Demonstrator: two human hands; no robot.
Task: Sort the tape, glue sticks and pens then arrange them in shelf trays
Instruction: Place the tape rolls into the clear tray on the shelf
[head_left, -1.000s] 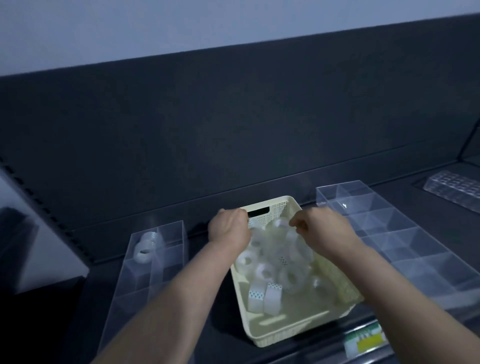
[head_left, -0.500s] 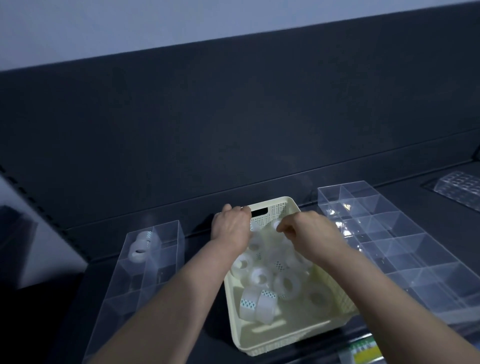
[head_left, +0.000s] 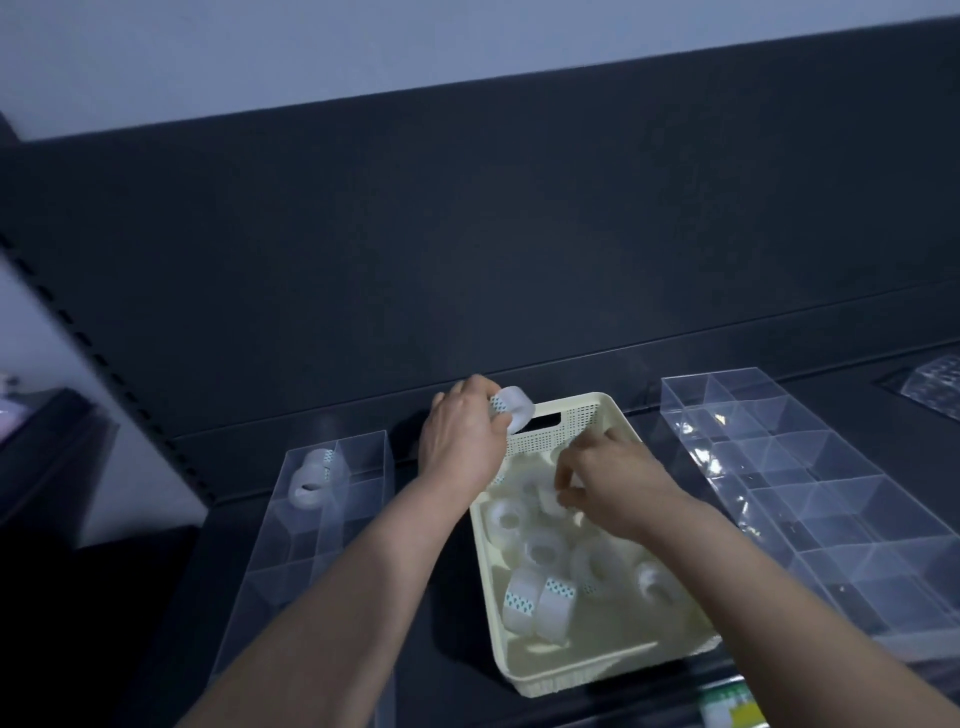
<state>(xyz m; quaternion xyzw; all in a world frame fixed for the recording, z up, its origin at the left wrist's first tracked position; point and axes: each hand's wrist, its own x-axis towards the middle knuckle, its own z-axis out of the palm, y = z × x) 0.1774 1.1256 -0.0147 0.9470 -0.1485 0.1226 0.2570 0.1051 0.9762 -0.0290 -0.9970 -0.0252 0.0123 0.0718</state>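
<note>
The light is dim and the clear plastic is hard to read. The right-hand divided tray (head_left: 831, 499) runs out of the picture at its near end, and what its compartments contain cannot be made out through the glare. A second clear piece (head_left: 935, 376) at the far right edge is cut off and blurred. A green and yellow shelf label (head_left: 727, 704) is cropped by the bottom edge, its print unreadable.

The left hand (head_left: 460, 439) is raised over the basket's far left corner, fingers curled round a tape roll (head_left: 513, 408) with a dotted end tab, held clear of the rim. The right hand (head_left: 608, 483) reaches down inside the cream basket (head_left: 571, 670), fingers bent among the loose tape rolls (head_left: 545, 551). Its own back hides the fingertips, so I cannot tell whether it grasps one or only touches them.

The basket stands on the dark shelf (head_left: 644, 431) between the two trays, with about eight rolls showing, some flat and two on edge near the front. The left tray (head_left: 363, 530) holds two stored rolls (head_left: 311, 475) in its rearmost compartment, lying against each other.
</note>
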